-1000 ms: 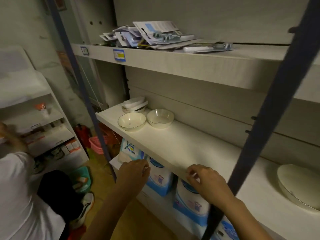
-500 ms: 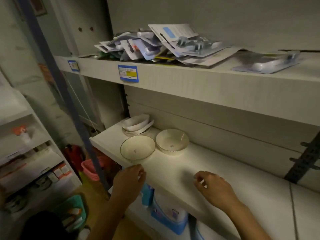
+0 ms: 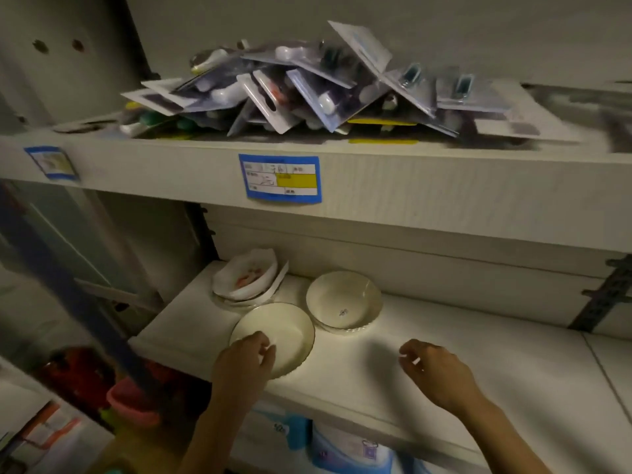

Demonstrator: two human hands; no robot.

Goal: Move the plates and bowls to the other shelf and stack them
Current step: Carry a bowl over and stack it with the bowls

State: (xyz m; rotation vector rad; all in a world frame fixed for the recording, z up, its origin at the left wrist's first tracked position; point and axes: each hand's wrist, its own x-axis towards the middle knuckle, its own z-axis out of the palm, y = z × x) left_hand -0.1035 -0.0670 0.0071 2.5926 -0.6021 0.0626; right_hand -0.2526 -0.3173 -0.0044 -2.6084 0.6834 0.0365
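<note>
Two cream bowls with thin dark rims stand on the white middle shelf (image 3: 444, 364). The near bowl (image 3: 284, 331) is at the shelf's front left; my left hand (image 3: 244, 362) reaches over its front rim, fingers curled on the edge. The second bowl (image 3: 343, 304) stands just behind and to the right. A small stack of white dishes (image 3: 248, 280) with a scalloped one on top is at the back left corner. My right hand (image 3: 434, 371) hovers over bare shelf to the right of the bowls, fingers loosely apart, holding nothing.
The upper shelf (image 3: 376, 179) juts out above the bowls, with a heap of blister-packed goods (image 3: 307, 87) and a blue price label (image 3: 280, 177). A dark blue post (image 3: 68, 289) rises at the left. Packaged goods (image 3: 342, 449) sit under the middle shelf.
The view has moved closer and to the left. My left hand went from the shelf's front edge up onto the near bowl's rim. My right hand moved further onto the shelf.
</note>
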